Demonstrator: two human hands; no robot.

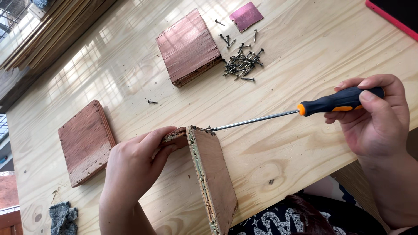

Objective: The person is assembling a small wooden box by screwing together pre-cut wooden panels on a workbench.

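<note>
1. The right hand (376, 117) was closed around the black-and-orange handle of a screwdriver (300, 109); its long steel shaft ran leftward, the tip meeting a screw at the top corner of an upright plywood panel (214, 174).
2. The left hand (133, 167) was closed on a second plywood piece (175, 135), butted against the upright panel near the counter's front edge, fingers curled over its top edge.
3. Judged handling: the panels looked stiff and light, with rough, splintery layered edges; best held on the flat faces, away from the joint. The screwdriver handle appeared rubbery and non-slip, though the slim shaft could skid off the screw head.
4. Surroundings on the pale wooden counter (283, 156): a square plywood block (188, 47) and a pile of dark screws (243, 61) lay beyond the work, a small reddish sheet (246, 16) further back, one loose screw (152, 102) mid-counter, another square panel (86, 141) at left, and a grey cloth (62, 216) at the lower left.
5. Nothing lay in the screwdriver's line; the loose screw lay well apart from the hands.
</note>
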